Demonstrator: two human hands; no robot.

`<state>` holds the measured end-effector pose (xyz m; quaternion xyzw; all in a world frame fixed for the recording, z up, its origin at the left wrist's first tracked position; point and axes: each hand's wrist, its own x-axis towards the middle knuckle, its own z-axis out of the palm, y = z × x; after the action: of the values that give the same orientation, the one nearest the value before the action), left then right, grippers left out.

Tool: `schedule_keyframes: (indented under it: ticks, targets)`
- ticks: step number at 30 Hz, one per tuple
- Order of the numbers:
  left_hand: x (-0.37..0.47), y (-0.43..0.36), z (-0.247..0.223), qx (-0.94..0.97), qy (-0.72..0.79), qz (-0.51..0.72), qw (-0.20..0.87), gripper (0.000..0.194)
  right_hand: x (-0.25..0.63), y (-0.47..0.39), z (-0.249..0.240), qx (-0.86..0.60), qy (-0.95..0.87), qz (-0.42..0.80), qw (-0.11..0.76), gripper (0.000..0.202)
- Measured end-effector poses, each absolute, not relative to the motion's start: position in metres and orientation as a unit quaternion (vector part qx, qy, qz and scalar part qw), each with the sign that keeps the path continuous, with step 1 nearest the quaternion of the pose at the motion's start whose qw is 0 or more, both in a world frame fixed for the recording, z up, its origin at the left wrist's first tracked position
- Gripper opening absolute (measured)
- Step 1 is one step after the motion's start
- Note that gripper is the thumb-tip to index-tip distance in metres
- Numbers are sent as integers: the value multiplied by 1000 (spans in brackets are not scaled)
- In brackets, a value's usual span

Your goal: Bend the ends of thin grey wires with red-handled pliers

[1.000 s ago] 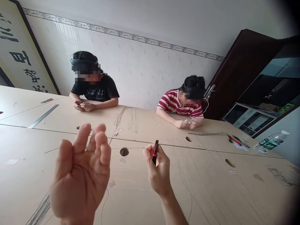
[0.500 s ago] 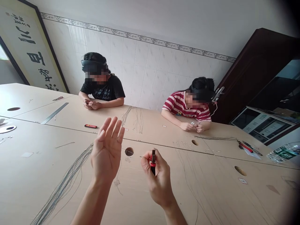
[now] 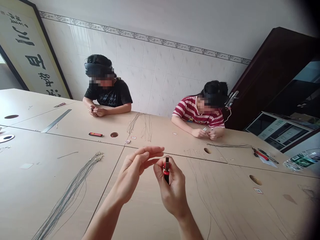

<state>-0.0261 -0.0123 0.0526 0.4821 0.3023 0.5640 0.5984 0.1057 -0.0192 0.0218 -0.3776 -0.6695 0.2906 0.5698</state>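
Left of our left hand [image 3: 132,175], cords [image 3: 65,201] are lying on the table [image 3: 142,216]. Farther back, a ruler [image 3: 56,120] is lying. Across it, we are facing one person [image 3: 110,96] and, to the right, another person [image 3: 184,108]. A bottle [image 3: 302,160] is standing far right.

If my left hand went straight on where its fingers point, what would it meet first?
Likely your right hand or the red-and-black tool it grips; depth is unclear, so your left hand might slip past them.

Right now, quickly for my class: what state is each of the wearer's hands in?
Left hand: open, fingers extended; whether it touches anything thin cannot be told.
Right hand: closed, holding a red-and-black tool.
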Motion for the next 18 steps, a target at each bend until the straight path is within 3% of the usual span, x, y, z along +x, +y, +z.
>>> schedule_keyframes:
  ticks: [10, 18]
  targets:
    - [-22, -13, 49, 508, 355, 510, 596, 34, 114, -17, 25, -386, -666, 269, 578, 12]
    - [-21, -14, 55, 587, 388, 475, 529, 36, 116, -16, 24, -395, -671, 263, 569, 13]
